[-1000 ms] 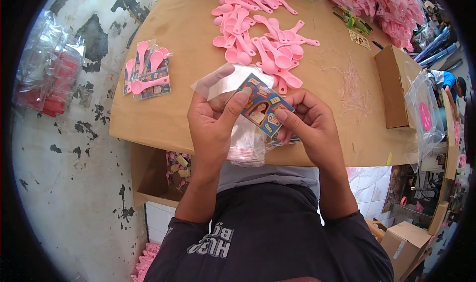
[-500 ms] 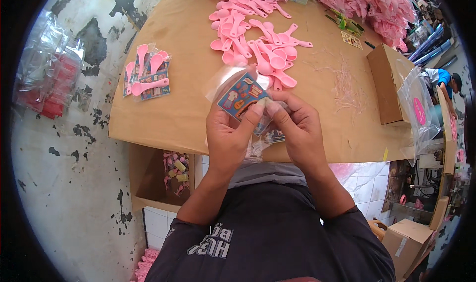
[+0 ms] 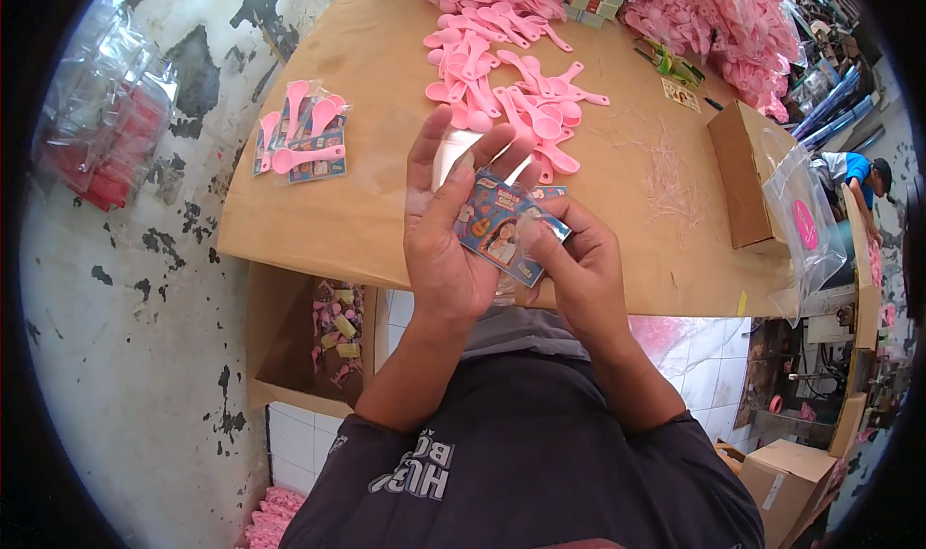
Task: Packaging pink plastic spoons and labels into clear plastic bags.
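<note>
Between the thumb and fingers of my right hand (image 3: 579, 255) is a blue printed card (image 3: 502, 229), tilted above the table's near edge. My left hand (image 3: 449, 231) is open beside it, palm up and fingers apart, its palm against the card's left side. Something white (image 3: 455, 151) shows behind the left fingers; what it is I cannot make out. Part of another blue card (image 3: 550, 192) peeks out behind my right hand. Just beyond my hands lie loose pink measuring spoons (image 3: 540, 115). To the left rest several clear packets (image 3: 307, 153), with pink spoons over blue cards.
A brown-covered table (image 3: 376, 202) spans the view. Bagged pink spoons (image 3: 714, 18) heap up at the far right, near green-handled scissors (image 3: 672, 65). An open cardboard box (image 3: 748, 178) stands at right. Clear bags (image 3: 106, 105) hang at left. Another person (image 3: 858, 182) works far right.
My left hand has opened and turned its palm up, fingers spreading. The card has shifted slightly right and down and is now in my right hand's pinch.
</note>
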### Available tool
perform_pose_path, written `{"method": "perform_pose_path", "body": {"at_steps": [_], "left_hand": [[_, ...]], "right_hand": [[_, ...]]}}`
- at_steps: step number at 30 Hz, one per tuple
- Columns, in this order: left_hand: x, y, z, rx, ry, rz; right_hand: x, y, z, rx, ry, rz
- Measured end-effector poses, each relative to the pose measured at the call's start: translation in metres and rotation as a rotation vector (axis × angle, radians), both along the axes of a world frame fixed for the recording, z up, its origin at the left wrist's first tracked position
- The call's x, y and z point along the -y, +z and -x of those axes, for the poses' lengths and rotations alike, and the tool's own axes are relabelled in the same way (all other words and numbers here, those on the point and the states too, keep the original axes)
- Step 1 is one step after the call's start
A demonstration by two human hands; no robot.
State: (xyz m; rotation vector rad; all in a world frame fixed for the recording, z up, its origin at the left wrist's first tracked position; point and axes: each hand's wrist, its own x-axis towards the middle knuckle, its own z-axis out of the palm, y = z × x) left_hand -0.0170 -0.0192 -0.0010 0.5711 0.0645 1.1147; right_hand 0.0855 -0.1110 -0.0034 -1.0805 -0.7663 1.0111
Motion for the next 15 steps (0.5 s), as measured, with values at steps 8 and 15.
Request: {"method": "perform_pose_path", "body": {"at_steps": [8, 15], "left_hand": [[0.005, 0.002, 0.002, 0.134, -0.034, 0.020], [0.023, 0.004, 0.003, 0.079, -0.095, -0.021]], "right_hand": [[0.005, -0.006, 0.000, -0.005, 0.031, 0.012], [0.003, -0.003, 0.014, 0.029, -0.085, -0.018]]}}
